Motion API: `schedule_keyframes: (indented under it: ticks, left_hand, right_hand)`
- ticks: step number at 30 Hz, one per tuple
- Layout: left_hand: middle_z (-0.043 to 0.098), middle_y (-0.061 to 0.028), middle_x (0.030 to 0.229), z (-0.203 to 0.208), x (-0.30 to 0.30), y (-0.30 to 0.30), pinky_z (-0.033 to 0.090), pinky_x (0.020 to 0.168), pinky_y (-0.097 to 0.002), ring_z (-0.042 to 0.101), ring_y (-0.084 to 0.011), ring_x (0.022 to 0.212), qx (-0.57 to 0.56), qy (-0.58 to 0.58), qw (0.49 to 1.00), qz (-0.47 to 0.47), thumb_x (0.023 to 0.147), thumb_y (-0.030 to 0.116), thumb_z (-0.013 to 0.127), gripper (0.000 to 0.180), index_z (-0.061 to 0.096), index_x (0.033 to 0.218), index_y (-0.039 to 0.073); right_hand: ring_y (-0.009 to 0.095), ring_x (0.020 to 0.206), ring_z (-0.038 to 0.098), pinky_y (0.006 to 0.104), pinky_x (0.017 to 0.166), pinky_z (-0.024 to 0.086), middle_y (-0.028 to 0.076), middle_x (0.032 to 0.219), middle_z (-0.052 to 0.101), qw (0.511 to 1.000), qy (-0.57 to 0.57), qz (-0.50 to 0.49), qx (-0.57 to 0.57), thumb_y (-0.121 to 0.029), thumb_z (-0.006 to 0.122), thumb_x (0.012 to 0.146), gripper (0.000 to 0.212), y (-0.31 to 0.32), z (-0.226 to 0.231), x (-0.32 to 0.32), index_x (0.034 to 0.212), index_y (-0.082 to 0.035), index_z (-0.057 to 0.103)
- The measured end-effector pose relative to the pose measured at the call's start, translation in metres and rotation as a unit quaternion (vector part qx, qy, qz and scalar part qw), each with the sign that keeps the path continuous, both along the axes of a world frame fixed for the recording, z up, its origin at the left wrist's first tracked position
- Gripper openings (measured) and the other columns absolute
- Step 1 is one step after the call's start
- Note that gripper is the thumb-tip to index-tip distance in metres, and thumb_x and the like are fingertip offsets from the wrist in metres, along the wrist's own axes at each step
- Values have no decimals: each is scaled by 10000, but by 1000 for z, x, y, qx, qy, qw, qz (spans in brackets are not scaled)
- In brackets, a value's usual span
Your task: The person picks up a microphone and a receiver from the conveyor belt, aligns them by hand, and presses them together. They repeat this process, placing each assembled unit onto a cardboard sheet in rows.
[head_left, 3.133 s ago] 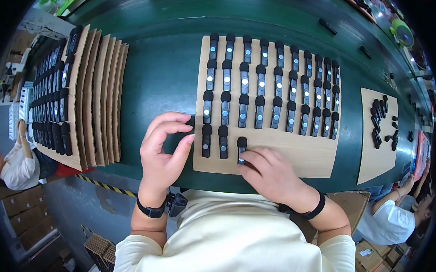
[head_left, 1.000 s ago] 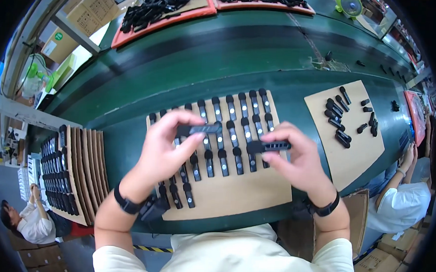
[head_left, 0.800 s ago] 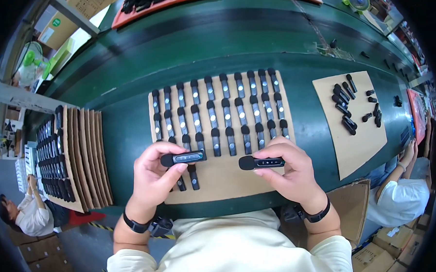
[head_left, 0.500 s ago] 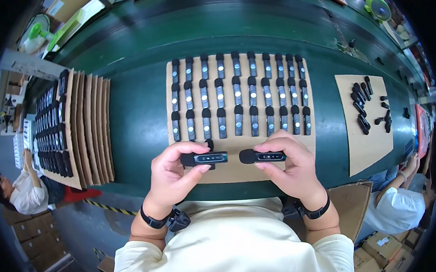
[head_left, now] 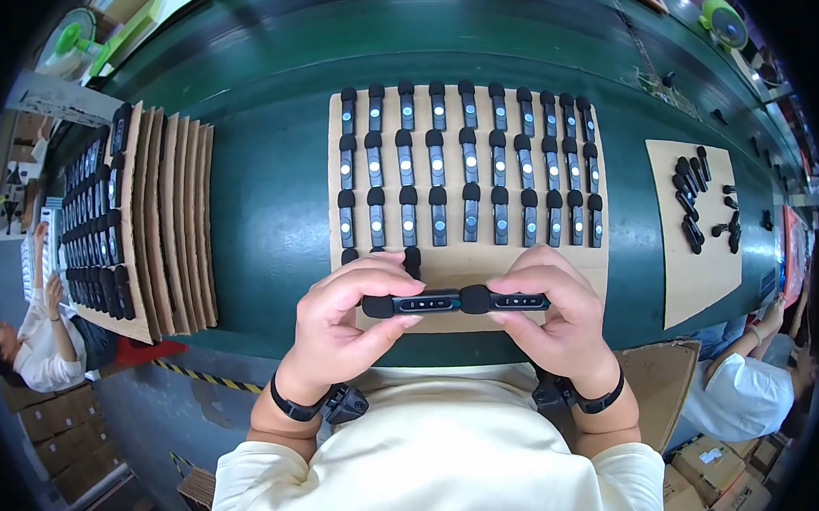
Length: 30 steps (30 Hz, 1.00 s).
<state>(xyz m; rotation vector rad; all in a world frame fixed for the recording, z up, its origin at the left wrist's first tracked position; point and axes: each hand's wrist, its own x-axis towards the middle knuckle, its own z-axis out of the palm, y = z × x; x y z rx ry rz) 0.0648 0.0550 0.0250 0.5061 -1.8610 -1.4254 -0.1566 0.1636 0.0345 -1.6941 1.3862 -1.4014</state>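
My left hand (head_left: 341, 315) pinches a small black clip-on microphone (head_left: 433, 301) with a foam cap between thumb and fingers. My right hand (head_left: 560, 319) grips a second such microphone (head_left: 520, 301) the same way. Both lie sideways, button faces up, caps to the left. The right one's foam cap meets, or nearly meets, the bare end of the left one. Beneath and beyond them lies a cardboard sheet (head_left: 510, 264) with rows of like microphones (head_left: 471, 214), caps pointing away from me. Part of a nearer row is hidden behind my left hand.
Cardboard sheets (head_left: 175, 227) stacked at left carry more microphones (head_left: 91, 219). Another cardboard piece (head_left: 691, 291) at right holds loose microphones (head_left: 686, 204). All rest on a green table (head_left: 265, 204). People sit at the left (head_left: 53, 354) and right (head_left: 742, 393).
My hands have come together, bringing the two microphones from a gap apart to end to end. The sheet of microphones now sits slightly farther right and higher in view.
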Motion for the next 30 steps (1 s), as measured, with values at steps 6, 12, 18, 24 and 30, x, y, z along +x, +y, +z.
schedule_keyframes:
  ticks: [6, 12, 18, 24, 30]
  left_hand:
    - [707, -95, 947, 0, 1, -2, 454, 1018, -492, 676, -228, 927, -1, 8, 1000, -7, 734, -59, 749, 279, 690, 1000, 3]
    - [708, -91, 927, 1, -1, -3, 442, 1032, -504, 682, -223, 895, -26, -3, 1000, -5, 731, -47, 756, 284, 694, 1002, 10]
    - [706, -93, 934, 6, -3, -4, 431, 1035, -504, 681, -230, 895, -53, -10, 999, -1, 726, -36, 762, 284, 699, 999, 13]
    - [701, -100, 966, 7, -10, -4, 413, 1037, -488, 667, -242, 955, -103, -58, 993, -2, 719, -55, 729, 279, 693, 986, 19]
    - [690, -90, 971, -2, -17, -5, 413, 1029, -480, 654, -242, 939, -91, -47, 995, 4, 715, -79, 688, 271, 677, 966, 23]
  right_hand:
    - [183, 773, 572, 282, 701, 441, 82, 881, 617, 1000, 3, 5, -12, 32, 760, 740, 293, -1, -1, 0, 1014, -15, 669]
    - [188, 776, 570, 281, 699, 437, 84, 884, 609, 1000, 17, 6, -19, 45, 753, 732, 301, -1, -2, -1, 1015, -8, 666]
    - [193, 816, 569, 284, 711, 443, 113, 926, 599, 999, 18, 23, -21, 62, 726, 746, 297, -1, 2, -4, 1028, 8, 650]
    - [232, 877, 590, 309, 748, 476, 134, 985, 596, 994, -108, -26, -23, 65, 698, 769, 326, 4, -9, 3, 1087, 24, 640]
    - [214, 879, 573, 321, 752, 472, 150, 1000, 588, 996, -85, -24, -3, 111, 656, 768, 331, 6, -5, -5, 1083, 18, 623]
